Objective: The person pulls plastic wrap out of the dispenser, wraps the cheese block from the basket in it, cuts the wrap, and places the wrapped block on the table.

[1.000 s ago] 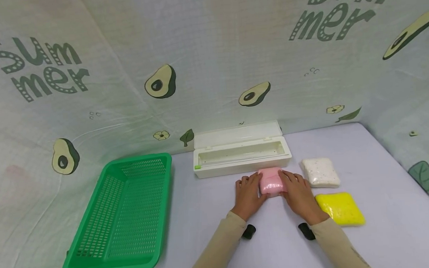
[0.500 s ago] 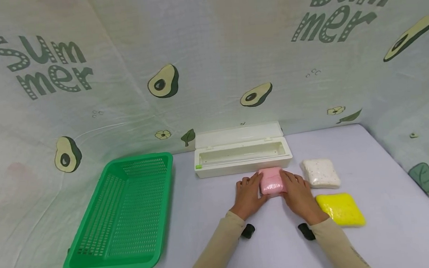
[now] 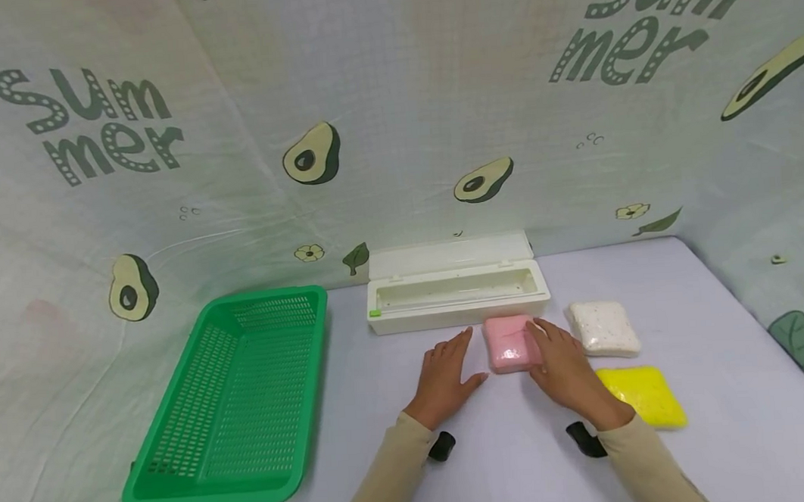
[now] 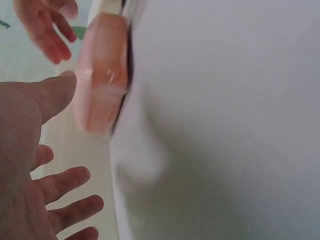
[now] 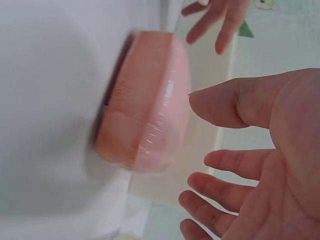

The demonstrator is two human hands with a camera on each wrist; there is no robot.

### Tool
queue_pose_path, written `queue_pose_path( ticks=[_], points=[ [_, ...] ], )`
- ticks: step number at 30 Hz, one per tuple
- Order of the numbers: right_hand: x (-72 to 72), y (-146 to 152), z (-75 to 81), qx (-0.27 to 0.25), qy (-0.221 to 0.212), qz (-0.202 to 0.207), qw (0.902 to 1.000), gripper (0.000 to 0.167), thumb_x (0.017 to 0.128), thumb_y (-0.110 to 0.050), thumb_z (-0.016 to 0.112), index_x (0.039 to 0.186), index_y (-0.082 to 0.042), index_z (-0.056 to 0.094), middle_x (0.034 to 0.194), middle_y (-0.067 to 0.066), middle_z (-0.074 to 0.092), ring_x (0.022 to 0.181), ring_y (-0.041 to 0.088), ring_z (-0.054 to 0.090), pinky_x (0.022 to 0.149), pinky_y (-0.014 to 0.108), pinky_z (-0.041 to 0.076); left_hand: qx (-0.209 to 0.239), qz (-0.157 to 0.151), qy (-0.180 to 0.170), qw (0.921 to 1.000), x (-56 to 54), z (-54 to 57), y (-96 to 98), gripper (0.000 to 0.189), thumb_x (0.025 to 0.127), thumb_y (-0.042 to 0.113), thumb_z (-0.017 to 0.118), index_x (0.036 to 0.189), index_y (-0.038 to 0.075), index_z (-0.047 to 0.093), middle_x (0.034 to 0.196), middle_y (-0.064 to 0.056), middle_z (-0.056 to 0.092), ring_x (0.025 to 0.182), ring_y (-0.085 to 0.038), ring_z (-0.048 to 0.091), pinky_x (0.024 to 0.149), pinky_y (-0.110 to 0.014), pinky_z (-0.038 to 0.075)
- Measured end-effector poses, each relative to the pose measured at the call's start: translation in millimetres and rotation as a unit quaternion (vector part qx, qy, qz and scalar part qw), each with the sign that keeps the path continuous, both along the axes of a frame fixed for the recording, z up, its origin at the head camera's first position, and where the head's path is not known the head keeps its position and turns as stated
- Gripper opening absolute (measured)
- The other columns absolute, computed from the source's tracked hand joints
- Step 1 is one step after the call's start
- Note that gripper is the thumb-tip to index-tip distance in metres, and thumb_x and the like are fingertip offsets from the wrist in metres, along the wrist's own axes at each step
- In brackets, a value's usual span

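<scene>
A pink plastic-wrapped block (image 3: pixel 506 352), perhaps clay, lies flat on the table just in front of a white long case (image 3: pixel 460 318). My left hand (image 3: pixel 443 381) is off its left side, fingers spread, with a gap between thumb and block. On the other side, my right hand (image 3: pixel 565 367) is beside the block, fingers loosely bent and thumb close to its edge; the right wrist view shows the hand not gripping it. Right of that hand lie a white speckled wrapped block (image 3: pixel 605 327) and a yellow wrapped block (image 3: pixel 643 401), the yellow one partly hidden by the wrist.
At the left stands a green plastic basket (image 3: pixel 312 392) with perforated walls. The long case has its lid raised against the printed cloth backdrop (image 3: pixel 396 130). More cloth hangs along the table's right edge.
Both hands held the pink block by its sides earlier. Now they have let go: the left has drawn away leftward, the right has shifted slightly right. The block stays on the table.
</scene>
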State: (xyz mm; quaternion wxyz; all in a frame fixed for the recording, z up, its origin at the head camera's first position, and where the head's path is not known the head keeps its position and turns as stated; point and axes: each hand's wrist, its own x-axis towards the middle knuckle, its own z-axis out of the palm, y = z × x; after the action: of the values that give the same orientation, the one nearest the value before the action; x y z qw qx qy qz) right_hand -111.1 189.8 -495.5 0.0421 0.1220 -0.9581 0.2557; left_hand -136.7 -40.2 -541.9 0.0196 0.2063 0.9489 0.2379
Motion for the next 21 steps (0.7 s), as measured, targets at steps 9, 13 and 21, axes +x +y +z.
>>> queue_pose_path(
  ticks=[9, 13, 21],
  points=[
    [0.6, 14, 16.8, -0.021, 0.026, 0.019, 0.9993, 0.061, 0.085, 0.006, 0.073, 0.142, 0.015, 0.053, 0.147, 0.037, 0.051, 0.133, 0.058, 0.048, 0.103, 0.075, 0.034, 0.018, 0.049, 0.012, 0.9986, 8.1, 26.6, -41.2, 0.077, 0.101, 0.037, 0.073, 0.165, 0.015, 0.037, 0.16, -0.004, 0.051, 0.14, -0.028, 0.049, 0.117, -0.05, 0.036],
    [-0.4, 21, 23.9, -0.03, 0.031, 0.018, 0.9989, 0.059, 0.085, 0.006, 0.073, 0.141, 0.014, 0.054, 0.145, 0.036, 0.052, 0.131, 0.058, 0.048, 0.102, 0.075, 0.035, 0.032, 0.07, 0.021, 0.9968, 7.9, 37.4, -56.0, 0.076, 0.101, 0.034, 0.074, 0.164, 0.013, 0.039, 0.16, -0.007, 0.051, 0.141, -0.033, 0.048, 0.116, -0.054, 0.036],
    [-1.9, 34, 33.9, -0.029, 0.046, 0.004, 0.9985, 0.06, 0.086, 0.003, 0.077, 0.141, 0.012, 0.055, 0.144, 0.035, 0.052, 0.13, 0.056, 0.049, 0.101, 0.076, 0.036, 0.056, 0.106, 0.07, 0.9904, 11.9, 58.4, -85.8, 0.075, 0.097, 0.024, 0.08, 0.16, 0.004, 0.044, 0.156, -0.017, 0.053, 0.139, -0.04, 0.047, 0.114, -0.062, 0.035]
  ],
)
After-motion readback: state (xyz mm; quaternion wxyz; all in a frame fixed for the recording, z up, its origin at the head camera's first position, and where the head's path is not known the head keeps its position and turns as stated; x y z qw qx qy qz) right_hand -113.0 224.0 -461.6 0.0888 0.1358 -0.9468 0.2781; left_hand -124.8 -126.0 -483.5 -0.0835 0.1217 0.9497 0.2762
